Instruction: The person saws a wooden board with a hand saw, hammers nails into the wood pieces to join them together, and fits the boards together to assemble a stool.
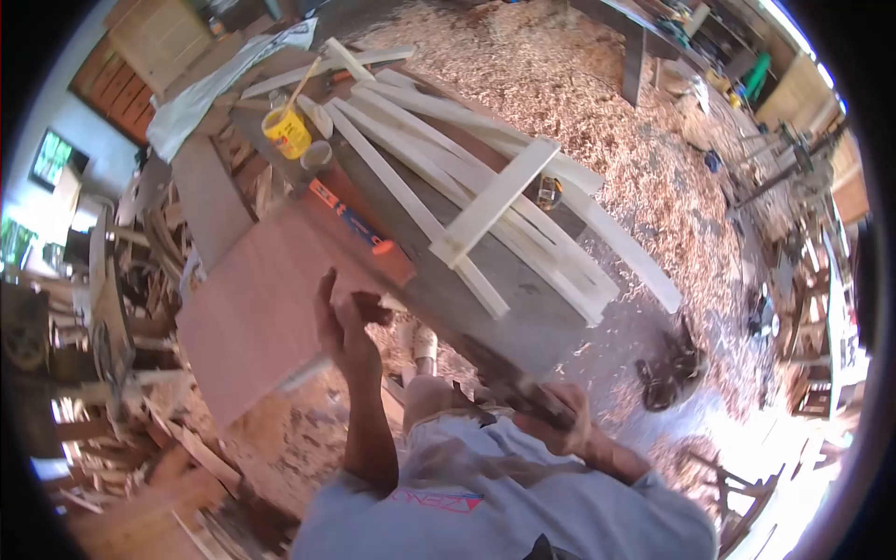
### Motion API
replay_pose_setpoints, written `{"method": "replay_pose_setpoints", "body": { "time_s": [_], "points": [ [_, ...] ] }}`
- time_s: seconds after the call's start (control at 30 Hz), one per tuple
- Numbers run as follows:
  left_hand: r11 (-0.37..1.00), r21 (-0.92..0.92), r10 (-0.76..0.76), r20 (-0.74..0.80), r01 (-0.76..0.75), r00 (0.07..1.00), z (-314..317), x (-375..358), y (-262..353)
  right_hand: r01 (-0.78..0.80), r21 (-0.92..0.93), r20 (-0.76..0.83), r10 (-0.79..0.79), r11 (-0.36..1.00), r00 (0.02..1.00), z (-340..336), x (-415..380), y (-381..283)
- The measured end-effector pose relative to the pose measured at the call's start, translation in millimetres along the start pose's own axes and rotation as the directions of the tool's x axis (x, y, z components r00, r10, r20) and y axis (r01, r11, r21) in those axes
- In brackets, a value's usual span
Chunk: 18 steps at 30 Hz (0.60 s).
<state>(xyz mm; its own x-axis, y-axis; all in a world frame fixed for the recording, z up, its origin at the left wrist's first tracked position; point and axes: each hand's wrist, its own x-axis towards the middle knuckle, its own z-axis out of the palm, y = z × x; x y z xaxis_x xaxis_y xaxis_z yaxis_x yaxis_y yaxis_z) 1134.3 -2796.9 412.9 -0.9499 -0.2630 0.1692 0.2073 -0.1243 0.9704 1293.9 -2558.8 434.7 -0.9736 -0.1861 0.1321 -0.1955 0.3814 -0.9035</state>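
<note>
My left hand [347, 322] is raised near the edge of a reddish plywood panel [261, 299], its fingers apart and nothing held in it. Lower right, close to my waist, my right hand [565, 420] has its fingers wrapped round the near end of a long, dark, narrow strip [495, 366]. Motion blurs this strip, which slants up and left past my left hand. Beyond it, pale wooden slats [411, 140] lie on the worktable [541, 331], with a short board [499, 201] across them. An orange-and-blue tool [350, 219] rests at the table's left side.
On the table's far left stand a yellow tub [287, 133] with a stick in it and a small cup [316, 155]. A small yellow-and-black object [549, 193] sits beside the crossing board. Wood shavings [597, 103] cover the floor; scrap wood [121, 373] is heaped at left.
</note>
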Motion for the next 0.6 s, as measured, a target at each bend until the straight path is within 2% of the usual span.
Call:
{"method": "replay_pose_setpoints", "body": {
  "time_s": [0.03, 0.07, 0.1, 0.13, 0.17, 0.23, 0.27, 0.33, 0.37, 0.43, 0.5, 0.57, 0.6],
  "points": [
    [1.0, 0.008, -0.006, -0.026, 0.006, 1.0, 14.6, -13.0, -5.6, -0.044, -0.025, -0.073, 0.042, 0.999, 0.996, -14.4, -25.0, 2.5],
    [0.998, 0.012, -0.066, -0.041, 0.066, 0.997, 29.3, -23.0, -9.5, -0.049, -0.01, -0.055, 0.048, 0.999, 0.997, -27.1, -46.0, 3.3],
    [0.992, 0.02, -0.122, -0.048, 0.123, 0.991, 41.5, -28.9, -13.6, -0.154, -0.027, -0.068, 0.152, 0.988, 0.986, -37.0, -64.7, 2.0],
    [0.993, 0.052, -0.1, -0.05, 0.102, 0.994, 49.8, -31.3, -22.8, -0.257, -0.038, -0.089, 0.253, 0.966, 0.963, -42.9, -80.4, -3.3],
    [0.994, 0.077, -0.073, -0.048, 0.077, 0.996, 56.4, -30.0, -37.4, -0.366, 0.094, -0.097, 0.375, 0.926, 0.922, -50.4, -89.5, -12.8],
    [0.962, 0.264, -0.079, 0.039, 0.066, 0.996, 54.2, -7.4, -73.7, -0.371, 0.118, -0.114, 0.384, 0.921, 0.916, -61.3, -106.7, -16.8],
    [0.963, 0.262, -0.07, 0.037, 0.058, 0.997, 58.1, 8.2, -98.0, -0.383, 0.139, -0.13, 0.4, 0.913, 0.907, -65.6, -113.1, -16.8],
    [0.953, 0.285, 0.101, 0.01, -0.1, 0.995, 64.0, 35.5, -133.5, -0.406, 0.134, -0.12, 0.421, 0.904, 0.899, -69.3, -120.3, -15.0],
    [0.95, 0.295, 0.096, 0.019, -0.097, 0.995, 68.4, 38.8, -133.8, -0.438, 0.127, -0.112, 0.451, 0.89, 0.885, -68.4, -123.9, -15.2],
    [0.951, 0.307, -0.033, -0.044, 0.045, 0.998, 80.4, 45.5, -136.2, -0.439, 0.111, -0.116, 0.45, 0.892, 0.885, -69.0, -125.8, -17.9],
    [0.938, 0.345, -0.024, -0.042, 0.036, 0.999, 76.6, 61.4, -162.5, -0.438, 0.086, -0.127, 0.446, 0.895, 0.886, -71.7, -125.1, -22.6],
    [0.921, 0.387, -0.032, -0.031, 0.042, 0.999, 74.4, 66.9, -176.3, -0.416, -0.016, -0.121, 0.411, 0.909, 0.904, -74.0, -129.5, -33.2],
    [0.957, 0.272, -0.11, 0.005, 0.105, 0.994, 75.4, 67.1, -172.9, -0.431, -0.007, -0.129, 0.427, 0.902, 0.895, -75.5, -131.3, -36.1]
  ]
}}
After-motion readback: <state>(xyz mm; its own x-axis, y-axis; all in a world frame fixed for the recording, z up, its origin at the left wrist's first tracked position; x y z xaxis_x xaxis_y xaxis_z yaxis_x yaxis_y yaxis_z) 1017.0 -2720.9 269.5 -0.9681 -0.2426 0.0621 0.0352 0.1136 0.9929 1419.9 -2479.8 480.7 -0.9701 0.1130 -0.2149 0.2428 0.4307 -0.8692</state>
